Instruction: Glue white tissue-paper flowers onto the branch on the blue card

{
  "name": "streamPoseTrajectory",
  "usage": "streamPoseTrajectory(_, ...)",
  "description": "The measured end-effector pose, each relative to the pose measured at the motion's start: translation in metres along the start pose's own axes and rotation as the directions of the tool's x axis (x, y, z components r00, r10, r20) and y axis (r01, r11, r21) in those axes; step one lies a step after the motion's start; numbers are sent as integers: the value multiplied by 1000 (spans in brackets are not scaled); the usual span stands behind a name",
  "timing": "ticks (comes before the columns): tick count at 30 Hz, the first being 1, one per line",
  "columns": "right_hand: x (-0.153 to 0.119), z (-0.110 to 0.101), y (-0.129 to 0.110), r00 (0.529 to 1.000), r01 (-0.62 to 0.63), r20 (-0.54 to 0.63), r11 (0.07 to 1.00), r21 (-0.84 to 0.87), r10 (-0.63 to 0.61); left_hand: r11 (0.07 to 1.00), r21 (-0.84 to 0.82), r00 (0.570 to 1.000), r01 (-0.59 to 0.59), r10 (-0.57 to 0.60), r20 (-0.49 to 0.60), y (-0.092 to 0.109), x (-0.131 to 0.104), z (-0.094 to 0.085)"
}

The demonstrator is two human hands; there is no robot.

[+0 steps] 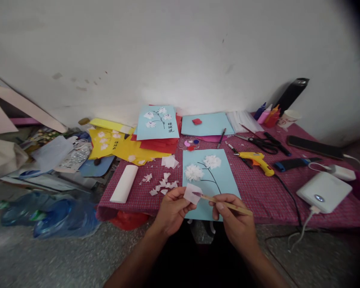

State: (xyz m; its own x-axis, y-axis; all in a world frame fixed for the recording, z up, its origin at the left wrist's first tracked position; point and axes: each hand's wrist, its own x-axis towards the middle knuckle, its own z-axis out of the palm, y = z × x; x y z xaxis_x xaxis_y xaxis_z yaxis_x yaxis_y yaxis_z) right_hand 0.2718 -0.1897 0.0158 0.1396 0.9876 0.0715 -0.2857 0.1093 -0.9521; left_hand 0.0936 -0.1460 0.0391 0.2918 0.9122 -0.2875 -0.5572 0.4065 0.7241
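My left hand [175,210] pinches a small square of thin white paper [192,193] between thumb and fingers. In my right hand [235,218] is a slender wooden stick [228,204], held slantwise; its darkish tip meets the paper square, and I cannot make out the tip's kind. Under both hands lies a light blue sheet [228,176] with drawn dark stems and two fluffy white paper flowers, one flower [193,173] at left and another flower [212,161] higher up. Left of the sheet are loose white paper pieces [163,185] and a white roll [124,184].
On the checked tablecloth [276,200] at right are a yellow glue gun [258,160] with a cord, black scissors [262,144], a white power box [324,192] and paint bottles [270,115]. A finished-looking flower card [156,124] stands at the back. Large plastic bottles [60,214] lie on the floor.
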Motion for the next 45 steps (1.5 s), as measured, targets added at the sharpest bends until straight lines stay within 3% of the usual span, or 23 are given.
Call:
streamPoseTrajectory(7, -2, -1, 1, 1000, -17, 24, 1000, -5, 18, 1000, 0, 999, -18, 18, -40, -4, 1, 3)
streamPoseTrajectory(19, -3, 0, -8, 998, 13, 60, 979, -205, 0, 1000, 8, 999, 9, -9, -32, -6, 0, 0)
streamPoseTrajectory(27, -4, 3, -8, 996, -13, 89, 985, -174, 29, 1000, -27, 999, -6, 7, 32, -5, -4, 1)
streamPoseTrajectory(45, -4, 2, -4, 997, -62, 33, 991, -120, 66, 1000, 25, 999, 17, -18, 27, -6, -8, -1)
